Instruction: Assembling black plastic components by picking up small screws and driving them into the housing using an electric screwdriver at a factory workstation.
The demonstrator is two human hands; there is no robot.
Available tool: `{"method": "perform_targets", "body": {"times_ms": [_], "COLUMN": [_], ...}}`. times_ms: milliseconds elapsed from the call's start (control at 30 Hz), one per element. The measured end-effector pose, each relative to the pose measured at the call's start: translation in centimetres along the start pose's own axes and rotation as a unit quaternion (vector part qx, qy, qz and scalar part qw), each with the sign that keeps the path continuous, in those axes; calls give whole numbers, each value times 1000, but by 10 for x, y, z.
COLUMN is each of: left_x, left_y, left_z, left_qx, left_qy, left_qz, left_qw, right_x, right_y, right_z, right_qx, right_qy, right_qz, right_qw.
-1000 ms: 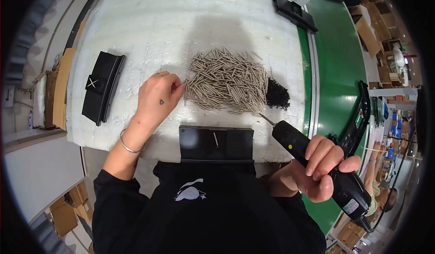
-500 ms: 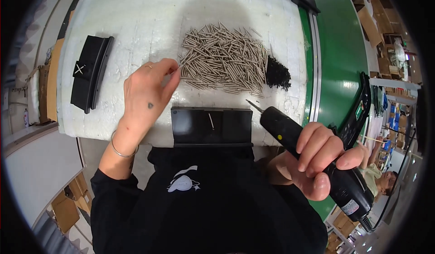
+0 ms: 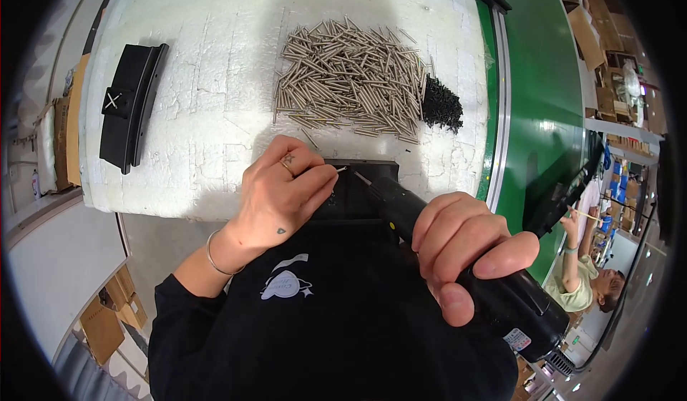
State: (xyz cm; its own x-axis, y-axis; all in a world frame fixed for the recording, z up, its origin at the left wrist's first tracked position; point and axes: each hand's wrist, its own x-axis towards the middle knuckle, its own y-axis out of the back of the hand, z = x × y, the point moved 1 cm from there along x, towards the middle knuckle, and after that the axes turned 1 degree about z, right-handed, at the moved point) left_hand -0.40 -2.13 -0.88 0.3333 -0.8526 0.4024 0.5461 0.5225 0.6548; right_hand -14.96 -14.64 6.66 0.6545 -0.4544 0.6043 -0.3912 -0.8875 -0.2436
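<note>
Near frame centre, the left hand (image 3: 280, 190) pinches a half-hidden pin (image 3: 342, 169); the right hand (image 3: 465, 243) grips a black screwdriver (image 3: 517, 302). They partly cover a dark panel (image 3: 385, 169).

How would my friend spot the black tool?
Find the white table. By its near edge, the right hand grips the black tool. Unlike the black part under its thin metal tip, it has a yellow dot.

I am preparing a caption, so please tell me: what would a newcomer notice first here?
Probably the heap of metal pins on the white table, with black bits at its right edge. Below it, the right hand grips a driver and the left hand pinches a pin over a black part.
</note>
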Motion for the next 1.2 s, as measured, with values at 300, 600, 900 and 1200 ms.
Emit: {"method": "perform_targets", "body": {"times_ms": [300,600,900,1200], "left_x": [-1,-5,-9,-9], "left_y": [-2,-6,-9,-7], "left_z": [-2,-4,-7,-5], "left_qx": [-21,-49,-67,-73], "left_qy": [25,28,19,2], "left_qz": [11,16,17,6], "left_qw": [999,998,997,997], "right_x": [2,14,26,30], "right_y": [-4,-3,-18,-14], "right_z": [9,16,25,24], "right_qx": [4,21,-10,-64], "right_qy": [-8,-16,-79,-98], "right_qz": [12,-27,-50,-97], "right_qw": [1000,999,996,988]}}
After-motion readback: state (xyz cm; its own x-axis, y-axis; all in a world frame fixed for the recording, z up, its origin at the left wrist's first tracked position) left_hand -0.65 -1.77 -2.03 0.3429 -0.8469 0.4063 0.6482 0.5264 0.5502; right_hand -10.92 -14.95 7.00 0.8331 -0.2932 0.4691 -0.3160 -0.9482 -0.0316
